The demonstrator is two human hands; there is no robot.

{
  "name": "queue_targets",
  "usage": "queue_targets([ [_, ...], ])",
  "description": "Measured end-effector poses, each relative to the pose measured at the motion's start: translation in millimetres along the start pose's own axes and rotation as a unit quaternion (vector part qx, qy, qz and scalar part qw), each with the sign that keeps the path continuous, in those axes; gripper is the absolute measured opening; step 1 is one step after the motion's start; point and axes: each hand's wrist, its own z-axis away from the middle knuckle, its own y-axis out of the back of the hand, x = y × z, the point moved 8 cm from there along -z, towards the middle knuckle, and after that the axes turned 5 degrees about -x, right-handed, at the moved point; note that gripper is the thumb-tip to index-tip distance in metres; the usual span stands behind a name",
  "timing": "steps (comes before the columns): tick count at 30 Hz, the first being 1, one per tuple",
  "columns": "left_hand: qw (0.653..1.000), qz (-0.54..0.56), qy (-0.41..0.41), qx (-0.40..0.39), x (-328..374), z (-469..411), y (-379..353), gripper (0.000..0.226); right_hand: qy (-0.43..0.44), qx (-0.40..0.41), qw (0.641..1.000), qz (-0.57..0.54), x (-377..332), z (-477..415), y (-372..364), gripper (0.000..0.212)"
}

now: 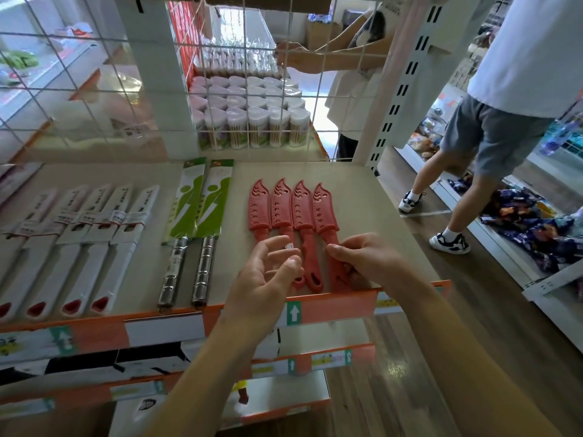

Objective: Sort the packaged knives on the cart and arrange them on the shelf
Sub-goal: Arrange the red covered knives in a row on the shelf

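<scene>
Four red sheathed knives [282, 206] lie side by side, tips away, on the beige shelf [362, 200], right of green-packaged knives [208, 200].

Place: a shop aisle.
Fixtures: tiered shelves [362, 197] with orange price strips [334, 305] on their front edges, lower centre.
Goods: identical red knives [293, 206] and white boxed knives [94, 234] in rows; heart-shaped tubs [252, 121] stacked, upper centre.

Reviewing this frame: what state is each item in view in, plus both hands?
red sheathed knives, four, sheaths on, lying flat side by side.
rightmost red knife, handle gripped by the right hand.
left hand, fingers relaxed above the left red handles, gripping nothing.
green-carded knives, two, packaged, lying flat.
white-sleeved knives, packaged, lying flat in a row.
heart-shaped jars, upright, lids on.
</scene>
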Motion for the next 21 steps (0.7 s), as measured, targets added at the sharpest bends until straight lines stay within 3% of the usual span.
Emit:
queue_targets([
  [6,1.000,0.004,-0.003,0.006,3,0,4,0.019,0.023,0.027,0.999,0.023,-4,-3,3,0.020],
  [21,1.000,0.026,0.000,-0.006,3,2,8,0.019,0.068,0.086,0.971,0.212,-27,9,4,0.026],
])
